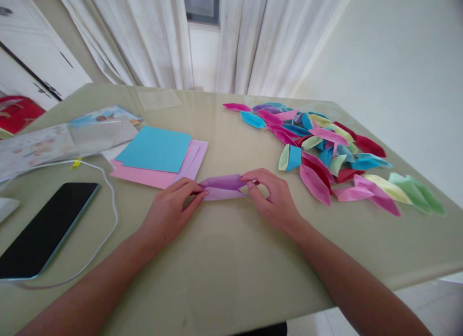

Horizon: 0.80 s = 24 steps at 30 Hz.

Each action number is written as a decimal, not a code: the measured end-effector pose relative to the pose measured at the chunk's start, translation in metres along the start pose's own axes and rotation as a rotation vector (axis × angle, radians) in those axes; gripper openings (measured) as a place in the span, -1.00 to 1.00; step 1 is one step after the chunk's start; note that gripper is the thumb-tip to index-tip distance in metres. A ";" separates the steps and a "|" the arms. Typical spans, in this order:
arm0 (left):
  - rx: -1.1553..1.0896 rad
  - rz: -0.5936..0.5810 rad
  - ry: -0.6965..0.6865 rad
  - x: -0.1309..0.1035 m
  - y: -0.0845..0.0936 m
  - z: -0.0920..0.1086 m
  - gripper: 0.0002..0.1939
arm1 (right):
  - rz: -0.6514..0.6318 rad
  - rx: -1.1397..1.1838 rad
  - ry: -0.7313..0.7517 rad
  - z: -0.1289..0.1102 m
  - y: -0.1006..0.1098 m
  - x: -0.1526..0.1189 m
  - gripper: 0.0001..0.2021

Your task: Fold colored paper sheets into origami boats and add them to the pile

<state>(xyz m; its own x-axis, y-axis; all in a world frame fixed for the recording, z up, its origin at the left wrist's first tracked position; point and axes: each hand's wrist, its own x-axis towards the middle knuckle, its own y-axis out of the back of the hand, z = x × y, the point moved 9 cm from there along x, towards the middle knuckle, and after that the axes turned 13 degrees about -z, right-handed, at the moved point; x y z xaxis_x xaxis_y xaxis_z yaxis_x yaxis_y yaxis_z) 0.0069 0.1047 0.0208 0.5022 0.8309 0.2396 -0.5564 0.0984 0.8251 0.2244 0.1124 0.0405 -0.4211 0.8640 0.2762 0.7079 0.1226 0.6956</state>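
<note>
A folded purple paper (224,187) is held between my hands near the middle of the table. My left hand (177,206) pinches its left end, and my right hand (269,194) pinches the right end. The paper has a darker upper part and a lighter lower part. Just beyond my left hand lie flat sheets: a blue stack (157,148) on top of pink sheets (144,174), with lilac sheets (193,160) beside them. To the right is a heap of folded paper pieces (318,181) in pink, blue, green, yellow and red.
A black-screened phone (48,227) lies at the left, with a white cable (115,206) curving around it. Behind it are printed sheets and a clear plastic sleeve (96,136). White curtains (144,37) hang beyond the table (224,259); a wall is at the right.
</note>
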 end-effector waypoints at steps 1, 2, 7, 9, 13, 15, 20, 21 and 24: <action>0.000 0.000 0.000 0.000 0.000 0.000 -0.82 | -0.008 0.000 0.006 0.000 -0.001 0.000 -0.77; 0.000 -0.002 0.001 -0.001 0.000 0.000 -0.82 | -0.012 0.000 0.012 -0.001 -0.002 0.000 -0.78; 0.008 -0.003 0.006 0.000 0.000 0.000 -0.83 | -0.031 -0.003 0.022 -0.004 -0.003 0.001 -0.80; 0.018 -0.002 0.012 0.001 0.001 0.001 -0.84 | -0.065 -0.010 0.024 -0.006 -0.005 0.001 -0.83; 0.024 0.000 0.045 0.000 0.001 -0.001 -0.87 | -0.121 -0.080 0.025 -0.007 -0.011 0.001 -0.90; 0.022 0.014 0.047 -0.001 0.001 -0.001 -0.88 | -0.128 -0.125 0.019 -0.006 -0.013 0.001 -0.95; 0.086 0.014 -0.014 -0.002 0.002 0.005 -0.88 | -0.136 -0.205 0.024 -0.004 -0.019 0.001 -0.87; 0.099 0.007 -0.030 -0.002 0.001 0.006 -0.87 | -0.134 -0.210 0.028 -0.004 -0.019 0.001 -0.88; 0.142 -0.011 -0.087 -0.003 0.000 0.009 -0.83 | -0.118 -0.212 0.035 -0.005 -0.019 0.000 -0.90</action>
<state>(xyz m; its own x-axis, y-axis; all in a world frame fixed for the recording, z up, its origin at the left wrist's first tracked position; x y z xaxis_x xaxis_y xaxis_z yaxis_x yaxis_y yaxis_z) 0.0118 0.0974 0.0253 0.5668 0.7789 0.2684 -0.4542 0.0236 0.8906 0.2086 0.1075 0.0306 -0.5156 0.8319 0.2051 0.5193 0.1130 0.8471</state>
